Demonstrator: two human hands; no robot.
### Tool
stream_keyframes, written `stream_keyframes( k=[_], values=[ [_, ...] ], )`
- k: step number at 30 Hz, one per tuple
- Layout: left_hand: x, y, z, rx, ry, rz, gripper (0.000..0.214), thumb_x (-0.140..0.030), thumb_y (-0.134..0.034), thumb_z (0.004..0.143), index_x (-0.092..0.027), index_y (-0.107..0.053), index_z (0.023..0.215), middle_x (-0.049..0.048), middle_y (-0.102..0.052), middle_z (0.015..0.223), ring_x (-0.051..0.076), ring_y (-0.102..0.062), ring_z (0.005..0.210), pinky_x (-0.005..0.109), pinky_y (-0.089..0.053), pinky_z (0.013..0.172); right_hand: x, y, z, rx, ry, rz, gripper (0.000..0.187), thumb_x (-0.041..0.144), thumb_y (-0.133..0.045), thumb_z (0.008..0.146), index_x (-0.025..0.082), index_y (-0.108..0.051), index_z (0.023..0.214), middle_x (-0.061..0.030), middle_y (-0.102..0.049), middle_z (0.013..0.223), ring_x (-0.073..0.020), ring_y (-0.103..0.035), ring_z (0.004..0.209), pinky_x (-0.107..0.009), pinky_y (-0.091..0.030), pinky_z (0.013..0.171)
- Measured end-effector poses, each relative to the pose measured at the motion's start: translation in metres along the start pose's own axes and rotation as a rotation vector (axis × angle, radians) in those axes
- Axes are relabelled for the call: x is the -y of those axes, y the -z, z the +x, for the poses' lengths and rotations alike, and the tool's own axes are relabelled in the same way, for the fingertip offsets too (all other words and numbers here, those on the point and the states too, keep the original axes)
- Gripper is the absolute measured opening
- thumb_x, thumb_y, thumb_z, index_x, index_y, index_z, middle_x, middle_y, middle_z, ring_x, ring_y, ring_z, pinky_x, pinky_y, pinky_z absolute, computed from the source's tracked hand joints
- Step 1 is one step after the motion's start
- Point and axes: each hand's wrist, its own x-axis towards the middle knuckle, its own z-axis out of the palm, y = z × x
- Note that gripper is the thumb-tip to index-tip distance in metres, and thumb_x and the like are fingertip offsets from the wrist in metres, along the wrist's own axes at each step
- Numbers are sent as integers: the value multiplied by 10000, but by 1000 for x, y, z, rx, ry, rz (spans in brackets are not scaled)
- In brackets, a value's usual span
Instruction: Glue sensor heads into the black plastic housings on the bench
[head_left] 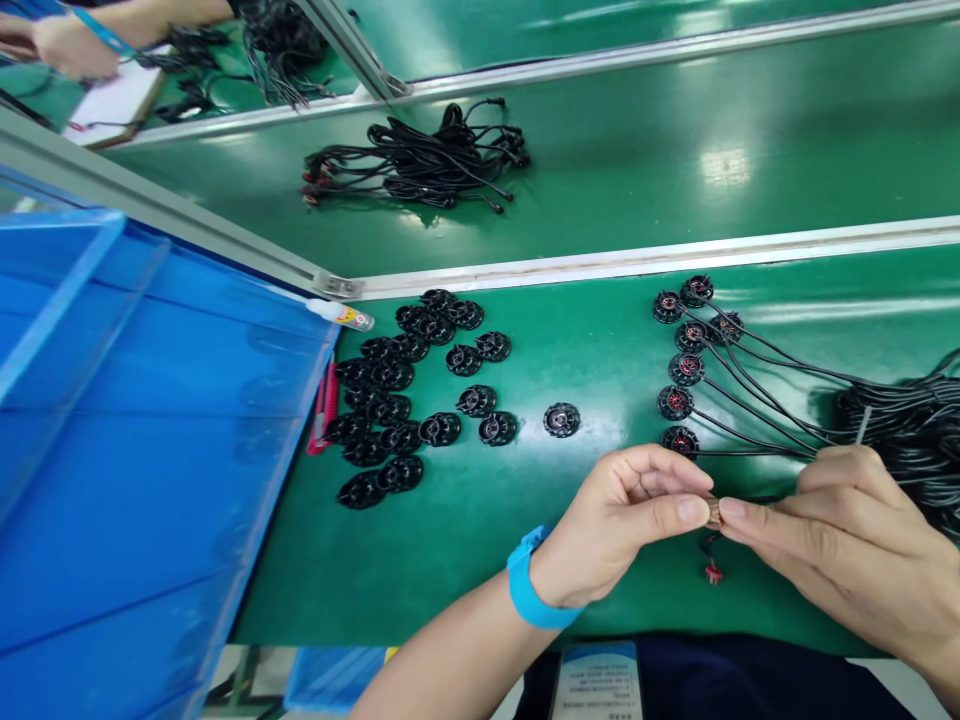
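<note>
My left hand (630,510), with a blue wristband (536,585), pinches one side of a small copper-coloured ribbed part (714,514). From the other side, the thumb and fingers of my right hand (855,530) close on that same part. A thin pale stick (864,425) pokes up from behind my right hand; its lower end is hidden. Just under the fingertips hangs a small red connector (712,573) on a short dark lead. Beyond my hands stands a column of round black parts with red and copper centres (686,368), each with a black cable.
Several round black parts (391,374) lie left of centre, one (561,420) apart. A blue bin (150,450), a glue bottle (341,314) and a red tool (322,415) are at left. Cable bundles lie right (900,440) and behind the rail (435,155). Another person's hand (75,45) works upper left.
</note>
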Motion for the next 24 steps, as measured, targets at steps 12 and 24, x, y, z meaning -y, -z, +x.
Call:
stream_keyframes(
  k=[12,24],
  values=[
    [0,-3,-3,96,-62,22,220,-111,-899,712,-173,-786,890,0,-784,821,80,-723,766,174,-579,747,0,6,13,31,197,-203,86,67,-652,922,110,-721,951,6,-563,617,-154,-497,698,-326,-433,684],
    [-16,8,-8,-131,-518,778,243,-285,-810,830,-254,-739,1060,25,-778,929,180,-724,854,292,-599,784,-11,9,3,-96,-347,361,133,133,-629,923,226,-670,1009,14,-483,671,-155,-487,685,-317,-414,623]
  ],
)
